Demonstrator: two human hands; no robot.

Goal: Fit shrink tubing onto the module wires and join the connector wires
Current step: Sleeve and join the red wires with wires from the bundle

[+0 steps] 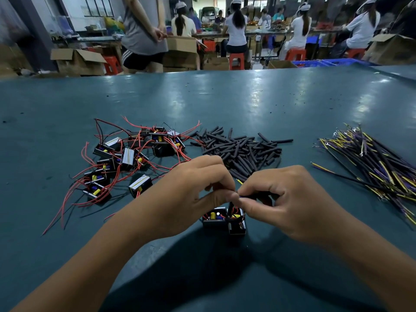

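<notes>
Workshop benches [258,33], red stools [236,60]

I see a smooth teal bench [247,97] with a dull sheen that catches soft glare. The tubing pieces [243,149] look matt black, rubbery plastic. The modules [128,156] have glossy black plastic cases and thin red plastic-coated leads. The wire bundle [378,163] is sleeved in shiny plastic with small metal ring ends.

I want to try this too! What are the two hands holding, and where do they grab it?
Both the left hand and the right hand pinch thin wires at their meeting ends, just above two modules on the table. Fingers hide the exact grip.
</notes>
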